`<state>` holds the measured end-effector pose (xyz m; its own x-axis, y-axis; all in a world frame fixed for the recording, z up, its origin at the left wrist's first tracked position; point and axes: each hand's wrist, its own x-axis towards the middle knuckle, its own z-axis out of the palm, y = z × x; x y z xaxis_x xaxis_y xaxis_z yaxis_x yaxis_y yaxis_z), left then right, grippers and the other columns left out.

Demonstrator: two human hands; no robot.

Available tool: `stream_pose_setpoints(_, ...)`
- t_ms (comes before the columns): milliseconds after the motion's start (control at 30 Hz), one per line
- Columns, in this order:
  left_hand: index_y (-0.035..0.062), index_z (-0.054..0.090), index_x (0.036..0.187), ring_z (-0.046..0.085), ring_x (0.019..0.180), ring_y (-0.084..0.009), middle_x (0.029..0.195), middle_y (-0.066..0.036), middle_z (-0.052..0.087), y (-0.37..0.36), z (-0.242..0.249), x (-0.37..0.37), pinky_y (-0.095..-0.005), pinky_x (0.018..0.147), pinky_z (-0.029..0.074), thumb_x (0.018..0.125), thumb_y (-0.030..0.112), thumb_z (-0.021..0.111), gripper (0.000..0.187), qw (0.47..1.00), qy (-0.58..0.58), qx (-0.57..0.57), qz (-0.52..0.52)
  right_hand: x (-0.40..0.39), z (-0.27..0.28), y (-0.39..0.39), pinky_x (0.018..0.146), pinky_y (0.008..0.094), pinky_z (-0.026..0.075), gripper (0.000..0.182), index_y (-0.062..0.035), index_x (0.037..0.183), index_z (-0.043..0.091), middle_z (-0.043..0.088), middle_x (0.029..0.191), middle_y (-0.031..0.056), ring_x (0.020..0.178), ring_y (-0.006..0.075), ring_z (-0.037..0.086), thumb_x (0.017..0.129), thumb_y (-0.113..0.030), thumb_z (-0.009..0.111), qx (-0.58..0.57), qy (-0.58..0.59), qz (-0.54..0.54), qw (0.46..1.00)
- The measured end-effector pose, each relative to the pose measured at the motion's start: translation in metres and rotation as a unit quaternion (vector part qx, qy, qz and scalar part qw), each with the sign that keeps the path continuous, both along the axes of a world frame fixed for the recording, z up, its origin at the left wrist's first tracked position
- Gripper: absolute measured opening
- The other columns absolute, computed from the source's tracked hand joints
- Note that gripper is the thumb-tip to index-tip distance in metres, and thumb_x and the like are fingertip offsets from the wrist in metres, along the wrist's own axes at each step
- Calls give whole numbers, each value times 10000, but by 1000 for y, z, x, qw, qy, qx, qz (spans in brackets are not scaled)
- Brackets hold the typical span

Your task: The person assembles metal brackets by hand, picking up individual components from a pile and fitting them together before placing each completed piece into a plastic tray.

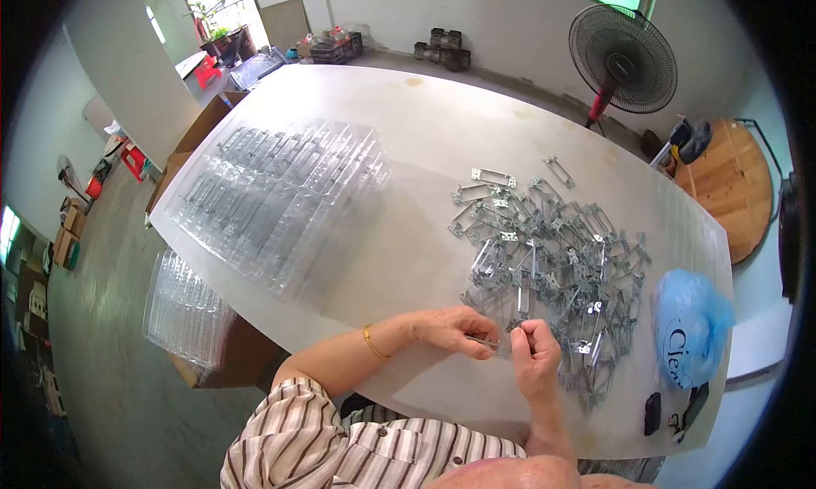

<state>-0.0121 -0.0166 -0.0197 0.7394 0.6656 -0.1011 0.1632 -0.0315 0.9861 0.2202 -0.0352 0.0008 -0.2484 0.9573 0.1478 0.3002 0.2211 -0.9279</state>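
Note:
My left hand [459,331], with a gold bracelet on its wrist, is closed on a thin metal bracket [483,342] that shows between the fingers. Close beside it on the right, my right hand [535,358] is held in a pinch. A small dark metal bit shows at its fingertips, too small to tell whether it is part of the same bracket. Just beyond both hands lies a loose pile of metal brackets [552,260], several of them overlapping and shiny. Toward the left of the table rest clear plastic trays [280,204] with rows of metal pieces in them.
The pale table [408,149] curves around me. A blue plastic bag [693,327] and a small black object [652,413] lie at its right edge. More clear trays [183,310] sit on a cardboard box [234,357] at lower left. A fan [622,60] stands behind.

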Motion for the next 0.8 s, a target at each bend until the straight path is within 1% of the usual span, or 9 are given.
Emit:
stream_pose_setpoints(67, 42, 662, 1118, 504, 694, -76, 733, 21, 549, -1, -3, -1, -278, 599, 417, 938, 413, 684, 412, 1000, -9, 11, -12, 2, -1, 0, 483, 241, 361, 84, -40, 923, 585, 545, 639, -38, 547, 29, 450, 982, -75, 633, -18, 18, -12, 1000)
stream_pose_setpoints(133, 42, 668, 1063, 531, 728, -94, 777, 1, 601, -4, -13, -1, -279, 636, 443, 967, 377, 662, 349, 985, -70, -159, 14, -1, 5, 0, 502, 233, 382, 56, -50, 990, 564, 582, 710, -14, 577, 37, 485, 1005, -82, 607, -69, 131, -39, 988)
stream_pose_setpoints(200, 29, 659, 1084, 591, 722, -106, 805, -32, 655, -1, -6, -2, -275, 627, 477, 986, 333, 647, 320, 977, -71, -198, 37, 0, 9, 1, 521, 227, 406, 49, -56, 1019, 556, 610, 753, 5, 597, 42, 511, 1016, -89, 592, -80, 150, -37, 985)
stream_pose_setpoints(333, -37, 643, 1114, 618, 619, -168, 832, -116, 681, 3, 4, -2, -290, 605, 506, 1024, 389, 535, 448, 951, -169, -245, 80, -2, 14, -1, 588, 217, 488, 60, -56, 1067, 552, 679, 843, 46, 651, 56, 584, 1030, -91, 585, -106, 185, -60, 975)
stream_pose_setpoints(433, -51, 645, 1130, 600, 564, -187, 801, -131, 665, 4, 8, -2, -297, 575, 511, 1039, 437, 457, 531, 945, -196, -241, 102, -2, 7, -1, 625, 220, 536, 85, -46, 1093, 580, 705, 909, 68, 710, 79, 648, 1016, -56, 613, -65, 194, -59, 977)
stream_pose_setpoints(500, -57, 643, 1134, 592, 550, -185, 784, -126, 657, 5, 4, -4, -299, 558, 512, 1041, 442, 445, 544, 938, -207, -260, 100, 0, -3, 1, 636, 230, 561, 130, -29, 1115, 606, 713, 957, 86, 769, 99, 687, 991, -22, 647, 44, 138, -44, 989)
stream_pose_setpoints(567, -62, 641, 1138, 584, 536, -183, 767, -121, 649, 7, 2, -5, -301, 541, 513, 1043, 446, 433, 558, 932, -217, -271, 103, 2, -6, 3, 611, 238, 552, 147, -22, 1107, 636, 715, 984, 93, 769, 101, 689, 967, -3, 675, 68, 126, -42, 989)
stream_pose_setpoints(633, -64, 641, 1135, 570, 527, -173, 740, -107, 633, 7, 2, -4, -303, 518, 511, 1047, 444, 422, 561, 933, -213, -269, 106, 3, -7, 3, 602, 246, 543, 161, -26, 1088, 650, 717, 985, 104, 745, 108, 678, 940, 8, 706, 130, 65, -25, 989)
stream_pose_setpoints(800, -58, 644, 1131, 548, 516, -157, 737, -98, 631, 7, 1, -3, -292, 514, 503, 1049, 434, 417, 547, 931, -209, -282, 96, 0, -4, 6, 590, 252, 532, 197, -35, 1072, 664, 720, 979, 102, 722, 135, 673, 900, 23, 741, 205, 33, -11, 978)
